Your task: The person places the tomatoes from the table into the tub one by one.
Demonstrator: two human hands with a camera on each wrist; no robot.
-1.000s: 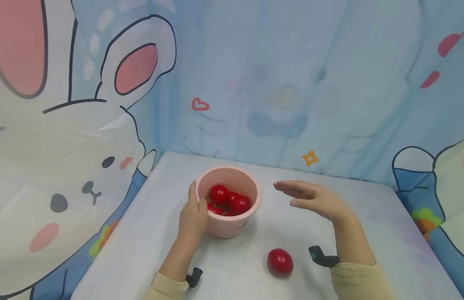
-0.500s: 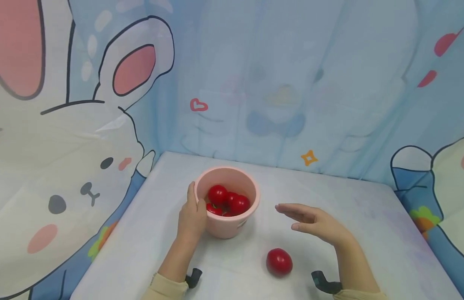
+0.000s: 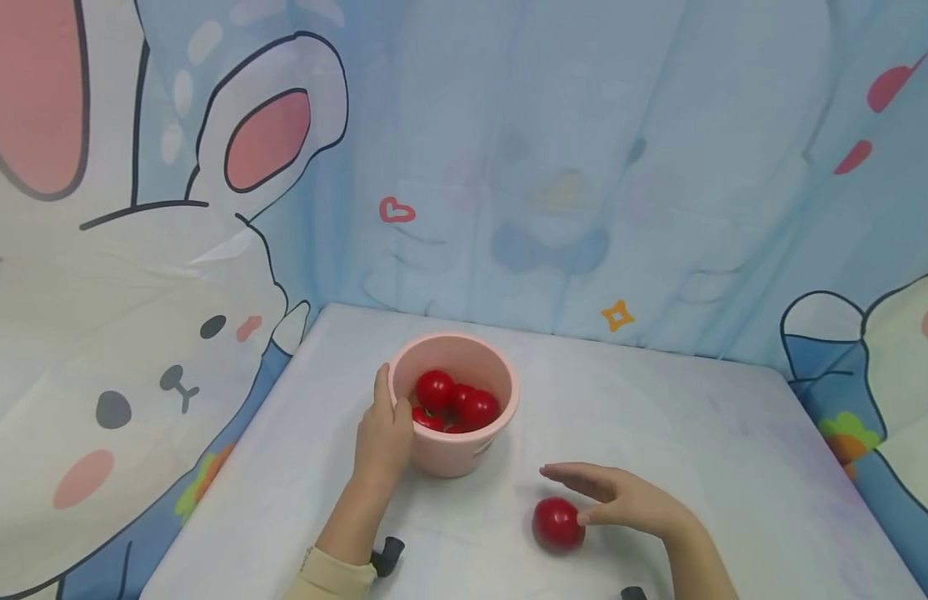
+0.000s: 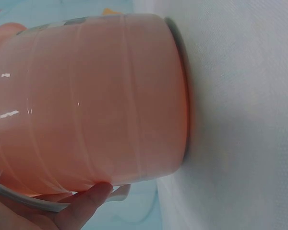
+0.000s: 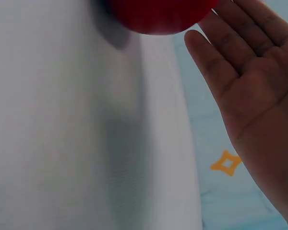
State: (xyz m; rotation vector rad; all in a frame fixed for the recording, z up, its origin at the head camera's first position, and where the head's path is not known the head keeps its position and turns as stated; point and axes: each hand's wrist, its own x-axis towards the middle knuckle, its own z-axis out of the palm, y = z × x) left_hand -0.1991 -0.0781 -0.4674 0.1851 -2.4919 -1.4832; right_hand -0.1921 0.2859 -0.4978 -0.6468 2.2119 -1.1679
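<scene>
A pink bucket [image 3: 452, 457] stands upright on the table, holding several red tomatoes [image 3: 479, 408], some with green stems. My left hand [image 3: 384, 437] grips its left side at the rim. In the left wrist view, the fingers [image 4: 86, 206] lie by the white handle [image 4: 33, 201] along the bucket wall. A loose, smooth red tomato [image 3: 557, 527] lies on the table right of and nearer than the bucket. Over its right side is my right hand [image 3: 621, 500], fingers extended and thumb apart, the thumb tip overlapping the tomato in the head view.
A white cloth covers the table [image 3: 659, 408]. Behind it hangs a light blue curtain [image 3: 584, 125] with cartoon prints, and a printed rabbit [image 3: 172, 333] fills the left side. Dark wrist mounts [image 3: 389, 557] show on the forearms.
My right hand has come down and toward the front, from beside the bucket to the loose tomato. The left hand and bucket have stayed in place.
</scene>
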